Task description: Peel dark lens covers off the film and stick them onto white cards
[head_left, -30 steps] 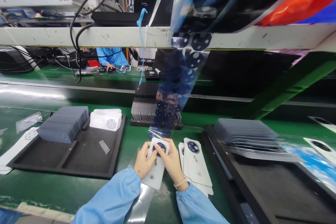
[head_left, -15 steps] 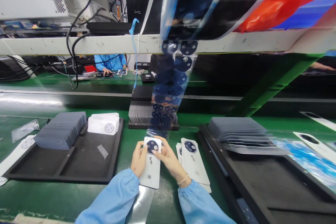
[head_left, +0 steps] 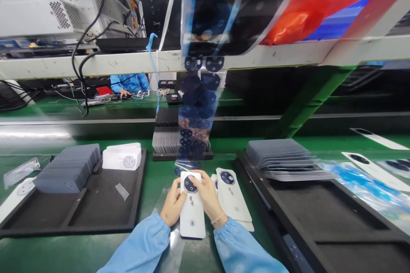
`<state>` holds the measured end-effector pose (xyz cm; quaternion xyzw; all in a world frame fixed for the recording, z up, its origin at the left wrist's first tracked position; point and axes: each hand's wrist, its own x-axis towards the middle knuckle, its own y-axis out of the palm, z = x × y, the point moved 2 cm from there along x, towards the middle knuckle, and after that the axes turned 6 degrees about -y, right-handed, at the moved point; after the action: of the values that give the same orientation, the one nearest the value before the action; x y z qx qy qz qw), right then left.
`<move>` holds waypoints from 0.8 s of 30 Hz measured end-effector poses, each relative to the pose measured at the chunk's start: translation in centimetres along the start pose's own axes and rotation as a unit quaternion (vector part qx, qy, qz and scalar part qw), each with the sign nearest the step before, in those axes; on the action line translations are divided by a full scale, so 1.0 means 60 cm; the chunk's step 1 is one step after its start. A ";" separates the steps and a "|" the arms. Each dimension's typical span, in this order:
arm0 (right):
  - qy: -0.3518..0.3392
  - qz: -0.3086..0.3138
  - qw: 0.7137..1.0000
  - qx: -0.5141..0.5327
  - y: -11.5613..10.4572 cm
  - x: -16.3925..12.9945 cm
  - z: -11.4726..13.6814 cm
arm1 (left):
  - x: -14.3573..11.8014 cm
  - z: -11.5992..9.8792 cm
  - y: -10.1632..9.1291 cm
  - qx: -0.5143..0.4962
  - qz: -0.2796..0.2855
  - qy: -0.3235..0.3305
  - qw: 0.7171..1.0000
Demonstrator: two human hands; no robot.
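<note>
A white back cover [head_left: 192,207], a flat rounded rectangle with a dark round camera ring near its top end and small dark marks down its middle, lies lengthwise on the green bench [head_left: 96,251] at about 6 o'clock in the head view, just in front of the person. The left hand [head_left: 172,204] grips its left edge with the thumb laid over the face, and the right hand [head_left: 207,196] grips its right edge, fingers curled and one fingertip pressed on the ring; both hands are clamped on the cover. Just beside it at 3 o'clock lies a short fanned pile of like covers [head_left: 232,196], touching the right wrist. A clear film strip [head_left: 198,106] carrying dark round stickers hangs from the shelf beam at 12 o'clock down to the cover's top end, partly veiling the upright stack of grey panels [head_left: 166,143] behind it. At 9 o'clock a black foam tray [head_left: 96,204] holds a leaning row of grey-blue plates [head_left: 68,170] and a small stack of white covers [head_left: 123,158]. At 3 o'clock another black tray [head_left: 336,213] holds a fanned grey stack [head_left: 282,160]. Far off at 11 o'clock a co-worker's sleeve [head_left: 130,82] in blue shows.
</note>
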<state>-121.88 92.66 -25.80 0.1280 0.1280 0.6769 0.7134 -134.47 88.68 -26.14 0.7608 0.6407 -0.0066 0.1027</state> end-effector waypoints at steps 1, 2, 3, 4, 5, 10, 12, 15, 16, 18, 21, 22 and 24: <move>0.000 -0.004 1.000 0.001 -0.001 0.002 -0.001 | 0.001 0.000 0.000 -0.006 0.005 -0.006 1.000; 0.000 -0.006 1.000 0.002 -0.003 0.003 -0.002 | 0.002 0.000 0.001 -0.013 0.008 -0.011 1.000; 0.001 -0.006 1.000 0.003 -0.005 0.005 -0.003 | 0.003 0.001 0.000 -0.020 0.008 -0.017 1.000; 0.003 -0.004 1.000 0.005 -0.006 0.006 -0.004 | 0.004 0.002 -0.001 -0.027 0.007 -0.023 0.999; 0.004 0.000 1.000 0.006 -0.007 0.007 -0.004 | 0.006 0.003 -0.002 -0.033 0.003 -0.027 0.999; 0.021 0.030 0.999 0.024 -0.003 0.004 -0.004 | 0.010 0.006 -0.010 -0.046 -0.027 -0.029 0.998; 0.024 0.037 0.999 0.032 0.001 0.002 -0.004 | 0.008 0.004 -0.008 -0.043 -0.026 -0.024 0.998; 0.016 0.031 0.999 0.036 0.004 0.002 -0.004 | 0.003 0.000 -0.001 -0.034 -0.011 -0.016 0.999; 0.012 0.027 0.999 0.035 0.004 0.002 -0.005 | 0.001 -0.002 0.001 -0.031 -0.008 -0.014 0.999; 0.006 0.021 0.999 0.029 0.003 0.004 -0.005 | -0.001 -0.004 0.003 -0.027 -0.005 -0.012 1.000; -0.002 0.021 1.000 0.016 0.001 0.005 -0.004 | -0.001 -0.006 0.004 -0.030 -0.004 -0.017 0.999; -0.004 0.023 1.000 0.011 0.001 0.005 -0.003 | 0.000 -0.005 0.003 -0.033 -0.004 -0.022 0.999; -0.009 0.028 1.000 0.001 0.001 0.005 -0.001 | 0.002 -0.004 0.002 -0.039 -0.007 -0.031 0.999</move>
<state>-121.93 92.97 -25.87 0.1386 0.1184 0.6955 0.6951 -134.37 88.82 -25.89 0.7509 0.6427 -0.0056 0.1519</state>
